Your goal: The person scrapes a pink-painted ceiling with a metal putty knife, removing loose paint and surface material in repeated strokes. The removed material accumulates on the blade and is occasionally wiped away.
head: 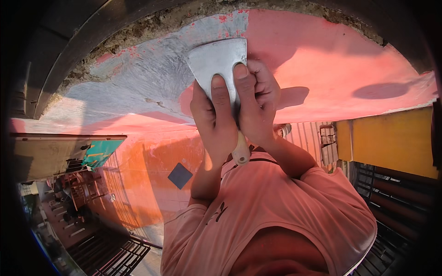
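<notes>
Both my hands grip a broad metal scraper (pixel 217 58) with a pale wooden handle (pixel 241 153). My left hand (pixel 215 120) holds it from the left, thumb flat on the blade. On the other side, my right hand (pixel 257 103) presses its thumb near the blade's right edge, with its fingers curled behind. The blade's wide edge lies against the wall surface, or very close to it. To its left is a bare grey patch (pixel 145 69) with red paint flecks; to its right the surface carries pink paint (pixel 310 62).
Rough, crumbling mortar (pixel 138 32) and a dark beam (pixel 58 65) border the painted surface. Below are orange floor tiles (pixel 155 165) with a dark diamond inset (pixel 180 176). A yellow panel (pixel 390 141) and dark metal bars (pixel 397 196) stand right; wooden chairs (pixel 83 189) stand lower left.
</notes>
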Available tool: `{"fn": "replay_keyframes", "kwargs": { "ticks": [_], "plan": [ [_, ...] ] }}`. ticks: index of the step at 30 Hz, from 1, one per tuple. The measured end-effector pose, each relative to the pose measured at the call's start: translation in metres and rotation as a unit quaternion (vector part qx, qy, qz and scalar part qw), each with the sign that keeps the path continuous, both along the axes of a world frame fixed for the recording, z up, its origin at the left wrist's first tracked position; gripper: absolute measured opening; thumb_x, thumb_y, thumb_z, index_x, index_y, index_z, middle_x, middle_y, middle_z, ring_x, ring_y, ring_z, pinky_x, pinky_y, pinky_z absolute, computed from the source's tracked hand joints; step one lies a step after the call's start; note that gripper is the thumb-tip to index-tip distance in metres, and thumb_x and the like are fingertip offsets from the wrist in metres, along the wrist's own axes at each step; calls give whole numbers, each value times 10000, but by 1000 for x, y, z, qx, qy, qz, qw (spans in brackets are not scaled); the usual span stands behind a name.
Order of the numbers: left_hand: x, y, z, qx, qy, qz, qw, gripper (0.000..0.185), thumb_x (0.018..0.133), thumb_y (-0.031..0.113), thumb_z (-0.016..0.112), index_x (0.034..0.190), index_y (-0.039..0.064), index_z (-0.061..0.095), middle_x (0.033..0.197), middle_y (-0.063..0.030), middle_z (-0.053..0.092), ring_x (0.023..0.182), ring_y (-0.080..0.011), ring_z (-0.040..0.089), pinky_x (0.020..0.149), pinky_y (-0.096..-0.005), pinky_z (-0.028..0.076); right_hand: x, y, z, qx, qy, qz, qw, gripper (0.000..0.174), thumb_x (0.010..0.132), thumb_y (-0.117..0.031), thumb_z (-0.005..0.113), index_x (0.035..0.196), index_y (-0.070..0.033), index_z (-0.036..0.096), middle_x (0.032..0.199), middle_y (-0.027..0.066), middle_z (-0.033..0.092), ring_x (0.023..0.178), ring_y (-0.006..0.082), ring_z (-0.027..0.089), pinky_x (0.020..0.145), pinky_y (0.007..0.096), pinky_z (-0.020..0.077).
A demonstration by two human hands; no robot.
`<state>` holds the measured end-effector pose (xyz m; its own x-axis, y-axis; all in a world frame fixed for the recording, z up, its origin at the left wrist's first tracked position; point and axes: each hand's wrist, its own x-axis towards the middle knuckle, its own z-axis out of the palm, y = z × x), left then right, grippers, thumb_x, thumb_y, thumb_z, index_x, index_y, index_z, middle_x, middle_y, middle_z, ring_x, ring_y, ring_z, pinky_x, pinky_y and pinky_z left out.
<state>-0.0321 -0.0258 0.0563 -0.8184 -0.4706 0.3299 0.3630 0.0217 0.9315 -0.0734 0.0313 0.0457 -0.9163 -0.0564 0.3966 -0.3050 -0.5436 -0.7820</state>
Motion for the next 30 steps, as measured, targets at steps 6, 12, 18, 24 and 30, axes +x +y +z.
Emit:
{"fn": "replay_keyframes", "kwargs": {
  "ticks": [6, 12, 18, 24, 30],
  "plan": [
    [-5, 0, 6, 8, 26, 8, 1000, 314, 1066, 255, 438, 1150, -27, 547, 899, -39, 605, 779, -77, 511, 633, -243, 408, -2, 0, 1, 2, 3, 5, 1000, 198, 1042, -176, 534, 954, -6, 585, 613, -53, 512, 569, -21, 397, 489, 191, 327],
    [-10, 6, 3, 1, 44, 46, 998, 334, 1069, 254, 437, 1177, -45, 538, 941, -46, 625, 803, -79, 524, 655, -237, 422, -3, 4, 7, 9, 7, 21, 1000, 188, 1041, -169, 535, 963, -3, 578, 626, -57, 501, 558, -19, 387, 483, 191, 320],
    [-10, 8, 5, 23, 42, 51, 998, 326, 1071, 263, 438, 1178, -27, 543, 969, -50, 627, 821, -78, 522, 673, -237, 427, -3, 0, 8, -8, 23, 12, 1000, 187, 1043, -164, 527, 975, 4, 571, 615, -40, 525, 546, -23, 400, 473, 193, 308],
    [-3, 5, 17, 32, 13, 37, 999, 317, 1070, 258, 443, 1161, -27, 545, 954, -50, 627, 819, -77, 519, 680, -232, 422, -4, 1, 10, -6, 26, 18, 999, 186, 1041, -159, 526, 977, 11, 570, 629, -24, 558, 551, -16, 432, 482, 188, 340],
    [-13, 8, 28, 17, 48, 49, 997, 321, 1063, 272, 451, 1121, -26, 554, 917, -56, 621, 803, -88, 522, 670, -253, 425, -10, 3, 29, -15, 15, 29, 999, 182, 1041, -148, 515, 982, 12, 579, 626, -39, 548, 562, -10, 427, 496, 193, 342]
  ]
}}
